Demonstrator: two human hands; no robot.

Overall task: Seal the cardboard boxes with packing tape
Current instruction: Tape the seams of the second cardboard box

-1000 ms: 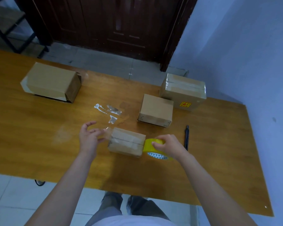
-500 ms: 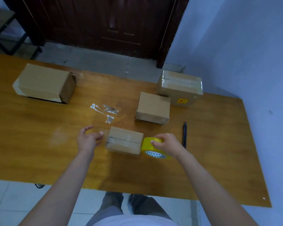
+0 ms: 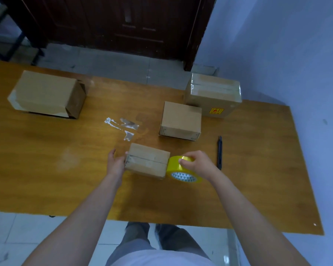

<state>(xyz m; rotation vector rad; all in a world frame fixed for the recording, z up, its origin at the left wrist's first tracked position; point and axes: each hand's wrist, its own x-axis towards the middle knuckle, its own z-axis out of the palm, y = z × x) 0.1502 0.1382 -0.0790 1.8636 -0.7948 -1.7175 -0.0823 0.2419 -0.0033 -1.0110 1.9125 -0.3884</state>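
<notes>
I'm pressing my left hand (image 3: 115, 164), fingers flat, against the center-frame small box (image 3: 147, 160) end; right hand (image 3: 197, 163) is gripping the tape roll (image 3: 183, 169), keeping the strip taut along the seam.

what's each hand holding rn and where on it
Right hand grips the yellow tape roll over its top rim. Left hand presses the small box's left end, holding nothing.

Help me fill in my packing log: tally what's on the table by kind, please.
Cardboard boxes: 4 (small box between the hands, medium box, taped box, large box)
Yellow tape roll: 1
Dark pen-like tool: 1
Tape scraps stuck on the table: 1 cluster
Total: 7
</notes>
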